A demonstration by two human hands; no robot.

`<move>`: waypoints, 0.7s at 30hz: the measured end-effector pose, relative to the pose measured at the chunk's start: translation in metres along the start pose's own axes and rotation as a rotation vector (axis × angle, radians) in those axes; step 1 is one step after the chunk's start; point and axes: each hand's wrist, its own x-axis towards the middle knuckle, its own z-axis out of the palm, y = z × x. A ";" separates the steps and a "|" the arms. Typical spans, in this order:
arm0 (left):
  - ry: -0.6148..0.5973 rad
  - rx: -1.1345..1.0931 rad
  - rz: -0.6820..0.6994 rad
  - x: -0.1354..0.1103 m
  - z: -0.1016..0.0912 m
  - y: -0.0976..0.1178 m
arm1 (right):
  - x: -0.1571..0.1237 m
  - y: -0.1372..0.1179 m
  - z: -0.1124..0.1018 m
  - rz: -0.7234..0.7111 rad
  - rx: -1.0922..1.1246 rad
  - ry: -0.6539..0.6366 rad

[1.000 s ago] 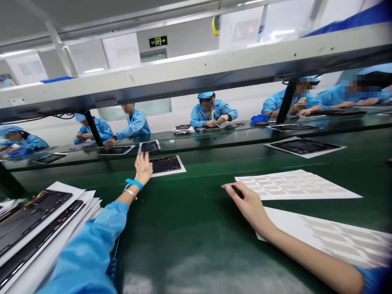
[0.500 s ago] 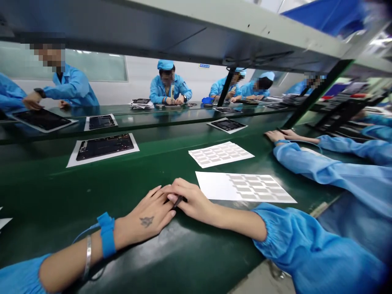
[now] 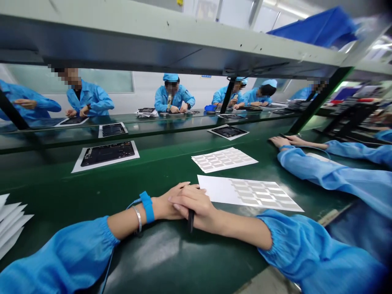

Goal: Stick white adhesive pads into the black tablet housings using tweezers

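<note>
Tabletop [image 3: 61, 192] of green colour carries everything near the person. On it the left hand [image 3: 167, 204] lies relaxed and holds nothing that I can see, and the right hand [image 3: 192, 204] rests across it. The right hand is closed around a slim black tool [image 3: 190, 219], and this tool points down toward the tabletop. Its tip is hidden, so I cannot say if it is tweezers or a pen. The grip looks loose, as if the hand only keeps the tool ready during a pause.

Just beside the right hand, on the far side, lies a white label sheet [image 3: 248, 194] with rows of pale grey patches. A second label sheet [image 3: 223, 160] lies farther ahead. They seem to be laid flat and apart so each one is easy to reach. Ahead of the left hand, a dark device panel [image 3: 107, 153] sits on white paper, probably to protect it from the tabletop. Left of the hands is a pile of white sheets [image 3: 10, 224]. A blue wrist strap [image 3: 147, 206] circles the left wrist, likely against static. To the right, another person's hands [image 3: 283, 141] rest on the tabletop, well apart.
</note>
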 end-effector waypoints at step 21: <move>0.194 0.278 0.134 -0.039 -0.046 0.036 | -0.005 0.025 -0.013 0.821 0.095 0.124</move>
